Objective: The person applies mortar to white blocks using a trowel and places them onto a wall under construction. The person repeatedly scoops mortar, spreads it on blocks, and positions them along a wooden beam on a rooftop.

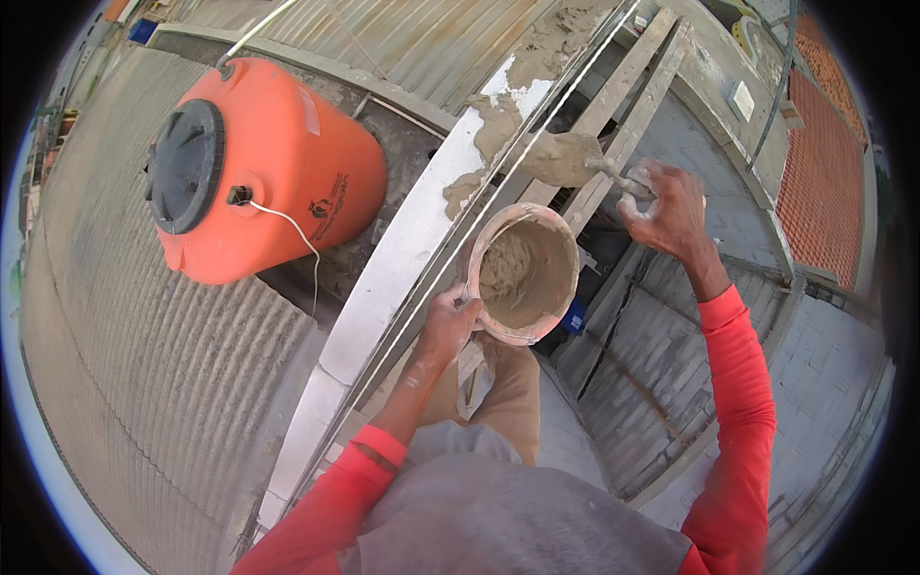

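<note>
My left hand (448, 326) is closed on the near-left rim of a round bucket (554, 283), holding it tilted in front of my body. Wet grey mortar (504, 266) lies inside the bucket. My right hand (669, 213) grips the handle of a mortar-coated trowel (563, 159), fingers wrapped round it. The blade points left, just beyond the bucket, toward the wall. Along the pale wall top (412, 206), patches of wet mortar (496, 129) cover the far stretch. Whether mortar sits loose on the blade or only coats it, I cannot tell.
A taut white string (586, 64) runs along the wall. Wooden planks (628, 72) span a gap beyond the bucket. Left of the wall stand an orange water tank (287, 144) and a corrugated roof (144, 326). At right, the ground drops to a lower level beside a block wall (815, 383).
</note>
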`<state>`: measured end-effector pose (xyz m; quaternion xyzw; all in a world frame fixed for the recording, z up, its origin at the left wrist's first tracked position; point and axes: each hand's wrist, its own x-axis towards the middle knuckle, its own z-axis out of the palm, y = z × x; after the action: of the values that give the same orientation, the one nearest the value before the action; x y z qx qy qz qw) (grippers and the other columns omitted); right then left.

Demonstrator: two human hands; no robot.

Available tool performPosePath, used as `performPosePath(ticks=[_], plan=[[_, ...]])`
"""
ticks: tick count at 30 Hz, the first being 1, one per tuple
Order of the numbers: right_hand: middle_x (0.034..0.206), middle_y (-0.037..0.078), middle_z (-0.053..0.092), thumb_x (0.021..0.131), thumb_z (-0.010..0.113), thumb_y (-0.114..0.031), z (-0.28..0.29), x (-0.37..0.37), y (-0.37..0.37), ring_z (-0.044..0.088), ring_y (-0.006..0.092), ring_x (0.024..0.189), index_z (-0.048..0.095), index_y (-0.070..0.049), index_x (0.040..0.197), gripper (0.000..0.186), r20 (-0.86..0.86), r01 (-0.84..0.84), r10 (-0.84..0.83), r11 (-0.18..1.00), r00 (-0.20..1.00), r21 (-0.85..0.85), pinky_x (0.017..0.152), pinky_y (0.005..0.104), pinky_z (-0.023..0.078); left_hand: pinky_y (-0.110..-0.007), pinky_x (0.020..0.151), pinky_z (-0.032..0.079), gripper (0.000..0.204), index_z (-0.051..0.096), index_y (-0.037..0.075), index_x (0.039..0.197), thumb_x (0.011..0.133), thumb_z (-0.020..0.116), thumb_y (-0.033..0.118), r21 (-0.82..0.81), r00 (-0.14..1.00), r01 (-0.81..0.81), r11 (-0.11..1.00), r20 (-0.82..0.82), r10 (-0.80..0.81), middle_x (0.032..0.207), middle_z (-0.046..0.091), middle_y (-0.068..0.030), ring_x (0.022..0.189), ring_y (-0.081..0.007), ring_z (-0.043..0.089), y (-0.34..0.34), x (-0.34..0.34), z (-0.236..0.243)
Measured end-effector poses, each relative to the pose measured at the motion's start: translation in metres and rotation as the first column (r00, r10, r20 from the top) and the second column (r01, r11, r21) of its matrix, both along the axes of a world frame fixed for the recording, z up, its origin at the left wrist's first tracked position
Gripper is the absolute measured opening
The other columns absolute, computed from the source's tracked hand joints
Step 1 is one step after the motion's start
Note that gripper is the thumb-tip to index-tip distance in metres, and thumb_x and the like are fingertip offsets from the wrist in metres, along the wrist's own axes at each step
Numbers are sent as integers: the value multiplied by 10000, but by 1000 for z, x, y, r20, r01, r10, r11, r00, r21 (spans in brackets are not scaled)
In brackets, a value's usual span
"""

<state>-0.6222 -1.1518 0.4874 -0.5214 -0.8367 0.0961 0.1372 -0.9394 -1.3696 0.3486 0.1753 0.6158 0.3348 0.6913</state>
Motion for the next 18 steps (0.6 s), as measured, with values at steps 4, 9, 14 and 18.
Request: performPosePath(ticks=[4, 9, 14, 18], plan=[[1144, 129, 720, 727, 832, -217, 20, -46, 46, 690, 334, 971, 712, -79, 949, 287, 160, -365, 337, 908, 928, 207, 776, 457, 544, -331, 768, 651, 131, 750, -11, 1063, 990, 663, 54, 11, 989, 81, 997, -129, -79, 968, 738, -61, 857, -150, 727, -29, -16, -13], [1293, 116, 693, 692, 866, -249, 4, -120, 26, 656, 303, 1177, 779, -98, 1035, 385, 223, -648, 609, 720, 761, 247, 937, 459, 537, -329, 765, 647, 198, 756, -23, 1154, 994, 670, 56, -35, 988, 75, 997, -135, -79, 1022, 755, -71, 887, -158, 745, -66, -31, -20], [1402, 130, 692, 666, 871, -293, -9, -152, 7, 652, 312, 1290, 800, -99, 1101, 482, 164, -718, 705, 696, 690, 27, 1072, 477, 532, -316, 741, 602, 206, 761, -30, 1154, 1014, 715, 114, -78, 990, 13, 997, -139, -24, 970, 756, -61, 848, -134, 716, -95, -44, -16], [1358, 135, 705, 711, 845, -275, -5, -138, 22, 668, 334, 1240, 789, -99, 1169, 494, 217, -649, 614, 738, 759, 182, 1099, 494, 511, -324, 740, 596, 199, 753, -25, 1137, 1018, 734, 134, -122, 992, -57, 991, -120, 42, 960, 744, -49, 845, -118, 696, -109, -50, -16]])
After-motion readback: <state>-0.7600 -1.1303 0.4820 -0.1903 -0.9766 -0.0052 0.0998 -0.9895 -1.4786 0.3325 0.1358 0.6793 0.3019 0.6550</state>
